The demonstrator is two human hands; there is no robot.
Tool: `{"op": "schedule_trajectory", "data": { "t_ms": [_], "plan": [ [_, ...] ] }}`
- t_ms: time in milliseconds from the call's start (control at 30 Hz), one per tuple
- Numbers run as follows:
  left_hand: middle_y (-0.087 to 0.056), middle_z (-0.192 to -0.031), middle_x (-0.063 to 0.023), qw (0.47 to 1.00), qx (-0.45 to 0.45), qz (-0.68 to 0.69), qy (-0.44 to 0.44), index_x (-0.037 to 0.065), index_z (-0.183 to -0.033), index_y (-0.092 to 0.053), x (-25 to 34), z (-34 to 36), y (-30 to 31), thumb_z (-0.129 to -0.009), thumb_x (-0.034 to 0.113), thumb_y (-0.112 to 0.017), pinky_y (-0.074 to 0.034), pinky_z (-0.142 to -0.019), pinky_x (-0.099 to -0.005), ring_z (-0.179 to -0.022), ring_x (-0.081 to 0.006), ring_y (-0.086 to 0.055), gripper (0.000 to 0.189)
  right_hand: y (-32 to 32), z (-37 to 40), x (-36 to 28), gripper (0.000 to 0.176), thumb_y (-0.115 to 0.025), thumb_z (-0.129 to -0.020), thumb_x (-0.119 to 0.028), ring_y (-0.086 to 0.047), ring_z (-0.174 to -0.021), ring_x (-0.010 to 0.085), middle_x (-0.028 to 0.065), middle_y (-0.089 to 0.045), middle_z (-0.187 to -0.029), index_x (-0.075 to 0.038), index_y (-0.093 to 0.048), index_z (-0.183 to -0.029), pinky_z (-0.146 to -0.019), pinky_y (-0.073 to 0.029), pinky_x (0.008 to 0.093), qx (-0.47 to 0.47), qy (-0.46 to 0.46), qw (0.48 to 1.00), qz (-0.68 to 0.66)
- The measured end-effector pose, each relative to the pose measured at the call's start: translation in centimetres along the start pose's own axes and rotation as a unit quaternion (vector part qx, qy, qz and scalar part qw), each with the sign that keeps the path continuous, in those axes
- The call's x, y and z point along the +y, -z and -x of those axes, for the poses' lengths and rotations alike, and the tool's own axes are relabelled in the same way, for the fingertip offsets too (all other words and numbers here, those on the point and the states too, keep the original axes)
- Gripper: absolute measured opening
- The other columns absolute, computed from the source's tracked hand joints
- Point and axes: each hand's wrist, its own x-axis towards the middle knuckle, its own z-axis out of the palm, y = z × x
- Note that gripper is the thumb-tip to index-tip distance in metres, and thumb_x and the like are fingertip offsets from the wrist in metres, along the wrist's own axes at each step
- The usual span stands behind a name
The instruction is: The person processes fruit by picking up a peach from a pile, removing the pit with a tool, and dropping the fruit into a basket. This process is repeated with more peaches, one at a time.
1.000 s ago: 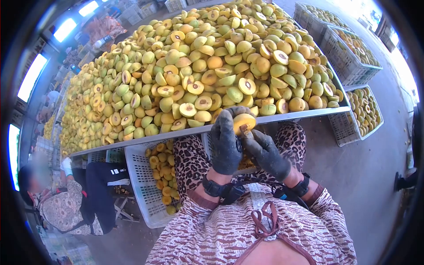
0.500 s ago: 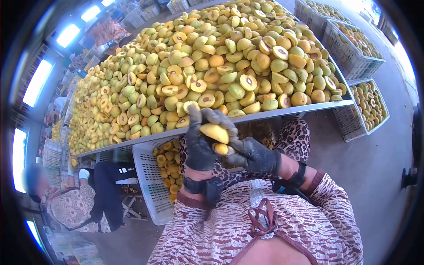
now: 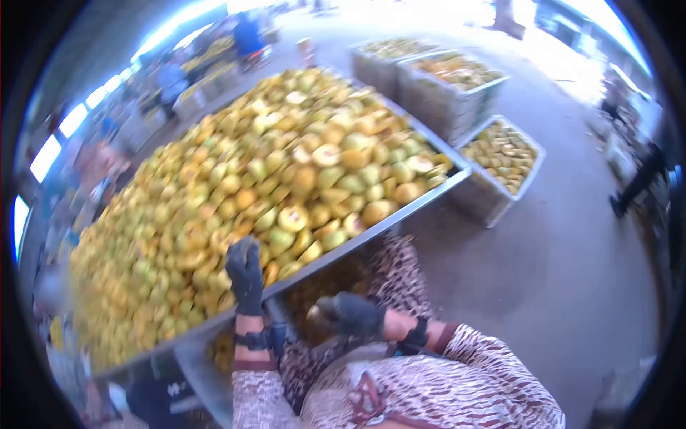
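Note:
A large heap of halved yellow-green fruit lies on a metal-edged table. My left hand, in a dark glove, reaches over the near edge and touches fruit in the heap, its fingers curled; whether it grips a piece is hidden. Below the edge, in front of my lap, my right hand is closed, also gloved, with something small and pale at its fingertips, too blurred to name.
Crates of fruit stand beyond the table's right end. A grey crate sits under the near edge at left. Beside it is a co-worker's dark-clothed leg. More people and crates are in the blurred back left.
The view has turned to the right. My hands, together around pieces of fruit before, are now apart: the left has moved up to the heap, the right stays low over the lap.

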Motion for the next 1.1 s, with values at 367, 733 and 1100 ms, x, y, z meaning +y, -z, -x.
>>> {"op": "schedule_trajectory", "data": {
  "t_ms": [367, 733, 1100],
  "plan": [
    [-0.063, -0.106, -0.0182, 0.948, -0.145, -0.257, -0.117, 0.003, -0.113, -0.062, 4.1, -5.8, -12.7, -0.072, 0.021, -0.074, -0.047, -0.086, -0.0461, -0.099, -0.0342, -0.06, 0.046, 5.0, 3.5, -1.4, 0.027, -0.058, -0.097, -0.028, -0.06, -0.065, 0.035, 0.0184, -0.059, -0.072, -0.005, -0.06, -0.083, -0.058, -0.045, 0.044, 0.084, -0.031, 0.989, 0.118],
    [-0.051, -0.128, -0.0176, 0.91, -0.116, 0.394, -0.051, 0.002, -0.124, -0.055, 7.4, -1.1, -1.8, -0.097, 0.014, -0.054, -0.058, -0.087, -0.0364, -0.113, -0.0283, -0.059, 0.03, 3.5, 0.4, -1.8, 0.021, -0.058, -0.098, -0.02, -0.044, -0.069, 0.0066, 0.006, -0.05, -0.066, 0.0, -0.061, -0.098, -0.06, -0.045, 0.0313, 0.159, -0.062, 0.973, -0.157],
    [-0.06, -0.12, -0.0172, 0.652, -0.059, 0.692, 0.303, -0.002, -0.122, -0.054, 11.9, 2.6, 0.1, -0.104, 0.029, -0.045, -0.054, -0.093, -0.0373, -0.108, -0.0266, -0.062, 0.037, 3.3, -2.2, -4.5, 0.029, -0.057, -0.094, -0.009, -0.054, -0.075, 0.0081, 0.0106, -0.063, -0.078, 0.004, -0.058, -0.119, -0.067, -0.049, 0.0305, 0.112, -0.07, 0.978, -0.161]
  ]
}}
